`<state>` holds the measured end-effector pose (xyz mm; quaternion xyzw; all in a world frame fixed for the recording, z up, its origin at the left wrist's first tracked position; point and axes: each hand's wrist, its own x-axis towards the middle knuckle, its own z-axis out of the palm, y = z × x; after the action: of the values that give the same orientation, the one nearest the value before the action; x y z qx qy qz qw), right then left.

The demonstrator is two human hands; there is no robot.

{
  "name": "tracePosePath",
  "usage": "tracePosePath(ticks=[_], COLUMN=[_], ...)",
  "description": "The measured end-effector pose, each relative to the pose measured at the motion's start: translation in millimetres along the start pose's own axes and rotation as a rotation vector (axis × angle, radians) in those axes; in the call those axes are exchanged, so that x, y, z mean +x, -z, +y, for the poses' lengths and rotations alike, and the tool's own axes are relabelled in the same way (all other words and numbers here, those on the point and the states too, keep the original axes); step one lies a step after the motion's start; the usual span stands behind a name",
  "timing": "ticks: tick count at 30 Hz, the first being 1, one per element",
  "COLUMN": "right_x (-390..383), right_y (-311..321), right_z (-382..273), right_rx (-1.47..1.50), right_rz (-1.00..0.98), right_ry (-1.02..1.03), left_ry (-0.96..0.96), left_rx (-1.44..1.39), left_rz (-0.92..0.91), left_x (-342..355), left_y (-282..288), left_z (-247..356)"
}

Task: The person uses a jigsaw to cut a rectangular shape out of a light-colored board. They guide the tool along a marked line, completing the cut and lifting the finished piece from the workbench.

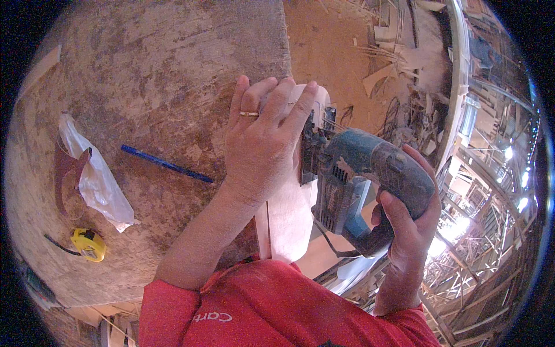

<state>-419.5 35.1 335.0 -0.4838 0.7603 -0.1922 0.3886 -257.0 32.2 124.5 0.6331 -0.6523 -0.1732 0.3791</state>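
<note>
Far left on the scuffed, rough-faced table (173, 52), a yellow tape measure (88, 245) sits near a crumpled plastic bag (99, 176); then comes a slim blue pen (166, 163). The left hand (263, 139), fingers slightly apart, lies on a smooth, pale board (291, 222) (stiff, I'd judge) at the table's edge. Beside it, the right hand (413, 231) has its fingers clamped round the dusty blue jigsaw (361, 153), probably heavy, best held by that looped handle.

Rough wooden tabletop (173, 75), dusty plastic jigsaw (376, 165), smooth board (291, 225)
</note>
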Motion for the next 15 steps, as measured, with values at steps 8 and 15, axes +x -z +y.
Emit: tracePosePath(ticks=[8,15], right_x=[1.2,2.3], right_y=[-5.6,-15.1], right_z=[0.5,-1.2], right_rx=[0.000,-0.028], right_rz=[0.041,0.106], right_ry=[0.021,0.042], left_ry=[-0.010,0.000], left_rx=[0.014,-0.011], left_rz=[-0.007,-0.002], left_x=[-0.9,-3.3], left_y=[1.1,1.4], left_z=[-1.6,-2.9])
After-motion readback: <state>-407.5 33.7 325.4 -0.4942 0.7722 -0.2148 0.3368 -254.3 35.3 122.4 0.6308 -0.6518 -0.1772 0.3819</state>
